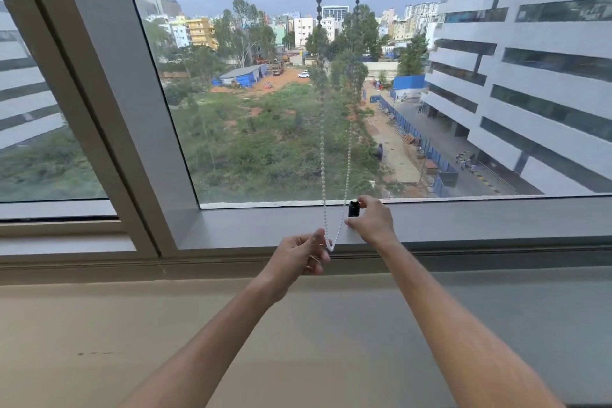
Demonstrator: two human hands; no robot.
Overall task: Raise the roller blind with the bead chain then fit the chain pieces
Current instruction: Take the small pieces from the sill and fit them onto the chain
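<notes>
Both forearms are stretched toward the window sill at centre frame.
The bead chain loop's bottom is pinched by the left hand to be kept taut, while a black chain piece is gripped against it by the right hand.

Bead chain hangs doubled before window glass. Left hand pinches loop bottom; right hand grips small black piece against grey sill.

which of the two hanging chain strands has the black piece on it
The right strand of the white bead chain: the small black cylindrical piece sits on it, pinched by the right hand. The left strand runs bare to the left hand.
</notes>
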